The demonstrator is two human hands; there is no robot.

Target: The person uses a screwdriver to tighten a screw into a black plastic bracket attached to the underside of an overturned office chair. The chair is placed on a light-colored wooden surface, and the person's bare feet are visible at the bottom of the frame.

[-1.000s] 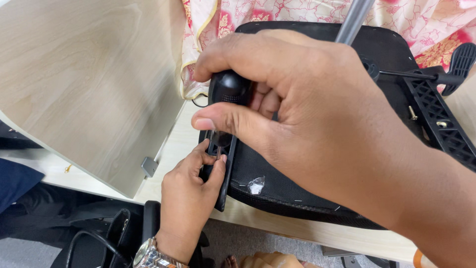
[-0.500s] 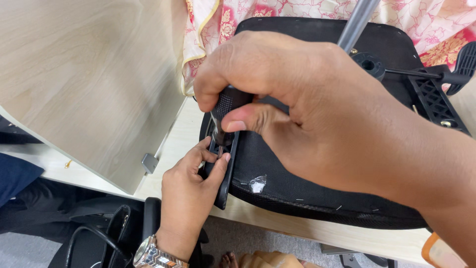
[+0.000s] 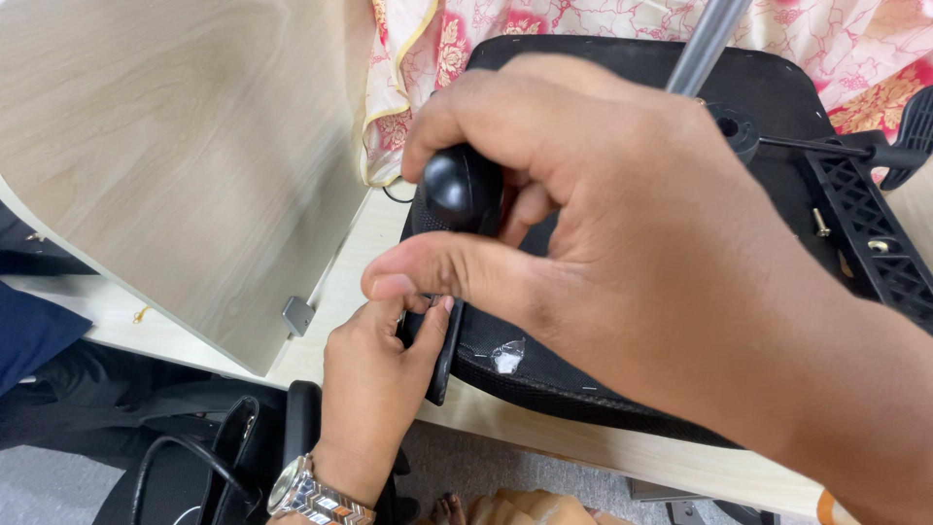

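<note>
My right hand (image 3: pixel 622 243) sits closer under the camera than it did a second ago, and it has rolled over the black round-ended screwdriver handle (image 3: pixel 459 185). Earlier my thumb lay alongside the handle, pointing down its length; now it stretches left, its tip just above my left hand (image 3: pixel 374 389), while the other right fingers (image 3: pixel 505 112) are clenched around the knob. I judge this as a fresh grip partway through a turn, with the tool kept on the same spot at the near left corner of the upturned black fabric-covered chair seat (image 3: pixel 583 360).

My left hand has hardly moved. Its fingers (image 3: pixel 428 335) pinch the narrow black plastic strip (image 3: pixel 445 355) that runs along the seat's left edge, holding it against the seat right below the handle. Whatever the tip bears on is hidden between thumb and fingers, so I cannot tell what it is.

The seat lies on the pale wood-grain worktop (image 3: pixel 544 437), with a light wooden panel (image 3: pixel 175 146) leaning left of it. From the seat's middle a grey metal tube (image 3: pixel 705 44) rises out of view, as before. The black ribbed plastic bracket (image 3: pixel 865 233) on the seat's right side now shows a small loose screw (image 3: pixel 819 222) beside it more plainly, since the view has shifted slightly. A pink floral cloth (image 3: pixel 544 24) lies behind the seat.
</note>
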